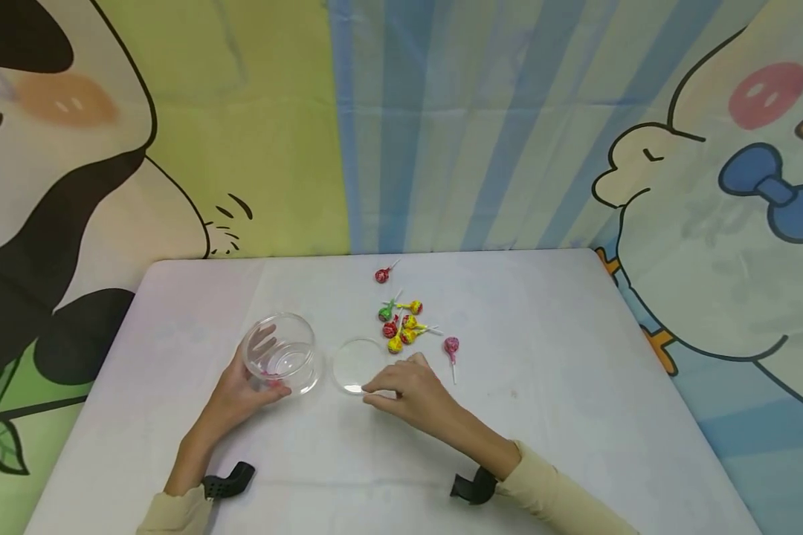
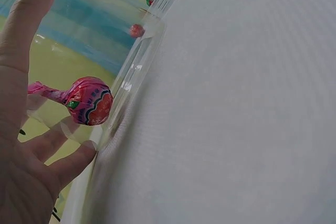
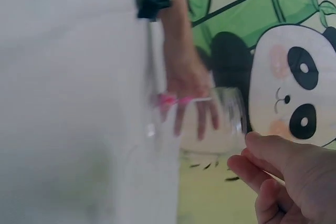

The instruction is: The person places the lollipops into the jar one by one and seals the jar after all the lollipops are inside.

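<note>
A clear round jar [image 1: 311,375] stands on the white table, and my left hand [image 1: 237,390] holds it from the left, thumb in front and fingers behind. Inside the jar, the left wrist view shows a pink-wrapped lollipop [image 2: 89,100] through the clear wall. To the jar's right lies a clear round lid [image 1: 360,340]. My right hand [image 1: 411,394] hovers at the lid's right side, its fingers bent, with nothing seen between thumb and forefinger. That same hand [image 3: 289,174] shows thumb and forefinger close together in the right wrist view.
Behind the lid lies a loose cluster of lollipops, among them a green one [image 1: 384,313] and several yellow ones [image 1: 395,345]. A red lollipop [image 1: 382,276] lies farther back, and a pink one [image 1: 451,345] to the right. A cartoon-printed curtain [image 1: 455,148] hangs behind the table [image 1: 562,416].
</note>
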Motion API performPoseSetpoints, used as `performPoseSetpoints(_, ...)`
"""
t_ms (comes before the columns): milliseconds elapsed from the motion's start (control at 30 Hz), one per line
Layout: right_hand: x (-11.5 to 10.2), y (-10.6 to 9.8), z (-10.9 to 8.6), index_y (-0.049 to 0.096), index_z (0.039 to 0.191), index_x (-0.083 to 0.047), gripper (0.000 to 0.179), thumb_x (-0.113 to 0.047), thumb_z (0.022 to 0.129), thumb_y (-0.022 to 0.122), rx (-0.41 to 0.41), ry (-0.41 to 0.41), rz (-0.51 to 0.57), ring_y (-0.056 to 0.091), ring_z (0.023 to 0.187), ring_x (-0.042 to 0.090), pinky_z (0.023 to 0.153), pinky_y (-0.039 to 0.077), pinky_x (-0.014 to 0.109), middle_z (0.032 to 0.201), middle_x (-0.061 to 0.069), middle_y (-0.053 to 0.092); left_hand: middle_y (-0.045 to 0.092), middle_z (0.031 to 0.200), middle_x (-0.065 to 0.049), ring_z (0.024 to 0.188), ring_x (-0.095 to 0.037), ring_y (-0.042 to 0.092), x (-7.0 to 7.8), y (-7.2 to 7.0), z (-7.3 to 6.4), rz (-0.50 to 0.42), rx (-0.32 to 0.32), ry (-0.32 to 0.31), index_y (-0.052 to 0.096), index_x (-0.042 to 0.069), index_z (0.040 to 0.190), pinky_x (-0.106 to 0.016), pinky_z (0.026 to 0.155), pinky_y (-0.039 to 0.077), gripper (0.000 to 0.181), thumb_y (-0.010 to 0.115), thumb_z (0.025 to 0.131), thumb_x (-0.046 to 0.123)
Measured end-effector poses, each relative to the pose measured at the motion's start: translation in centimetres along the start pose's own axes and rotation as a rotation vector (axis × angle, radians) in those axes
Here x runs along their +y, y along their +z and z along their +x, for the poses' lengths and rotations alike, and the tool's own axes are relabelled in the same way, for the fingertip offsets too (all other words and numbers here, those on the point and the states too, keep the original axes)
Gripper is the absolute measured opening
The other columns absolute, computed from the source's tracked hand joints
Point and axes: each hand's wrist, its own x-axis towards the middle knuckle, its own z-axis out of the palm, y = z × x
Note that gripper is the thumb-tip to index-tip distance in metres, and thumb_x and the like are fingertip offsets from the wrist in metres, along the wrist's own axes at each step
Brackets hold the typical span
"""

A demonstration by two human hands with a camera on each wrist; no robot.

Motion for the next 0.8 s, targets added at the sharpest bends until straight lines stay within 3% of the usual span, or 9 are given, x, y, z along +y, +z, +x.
performPoseSetpoints(133, 2.5, 0.7, -3.4, 0.078, 0.094, -0.018, 0.015, -0.026, 0.082, 0.077, 0.011, -0.009, -0.091, 0.062, 0.076, 0.002, 0.074, 0.032, 0.022, 0.088, -0.011, 0.075, 0.036, 0.154, -0.016, 0.139, -0.028, 0.041, 0.1, -0.1, -0.1, 0.006, -0.005, -0.001, 0.014, 0.025, 0.156, -0.003, 0.105, 0.029, 0.122, 0.088, 0.062, -0.001)
performPoseSetpoints(300, 4.8, 1.6, -6.0, 0.078, 0.091, -0.020, 0.013, -0.023, 0.078, 0.080, 0.086, -0.057, -0.165, 0.063, 0.078, 0.002, 0.072, 0.032, 0.022, 0.084, -0.012, 0.073, 0.037, 0.154, -0.014, 0.139, -0.018, 0.042, 0.7, -0.1, 0.0, 0.010, -0.003, 0.011, 0.015, 0.026, 0.155, -0.003, 0.104, 0.030, 0.121, 0.088, 0.063, 0.001)
performPoseSetpoints(500, 5.7, 1.9, -6.0, 0.078, 0.091, -0.020, 0.018, -0.021, 0.074, 0.083, 0.137, -0.164, -0.306, 0.062, 0.080, 0.005, 0.072, 0.034, 0.023, 0.085, -0.010, 0.071, 0.037, 0.153, -0.017, 0.139, -0.017, 0.043, 1.3, -0.2, 0.2, -0.010, 0.008, 0.019, 0.016, 0.026, 0.155, -0.004, 0.105, 0.030, 0.120, 0.088, 0.062, -0.001)
performPoseSetpoints(800, 6.0, 3.1, -5.5, 0.074, 0.089, -0.021, 0.016, -0.014, 0.076, 0.081, 0.013, -0.382, -0.619, 0.060, 0.075, 0.008, 0.070, 0.036, 0.023, 0.087, -0.009, 0.068, 0.037, 0.154, -0.016, 0.139, -0.020, 0.042, 1.1, 0.0, -0.1, -0.004, -0.001, 0.018, 0.015, 0.025, 0.155, -0.004, 0.105, 0.030, 0.120, 0.088, 0.063, 0.000)
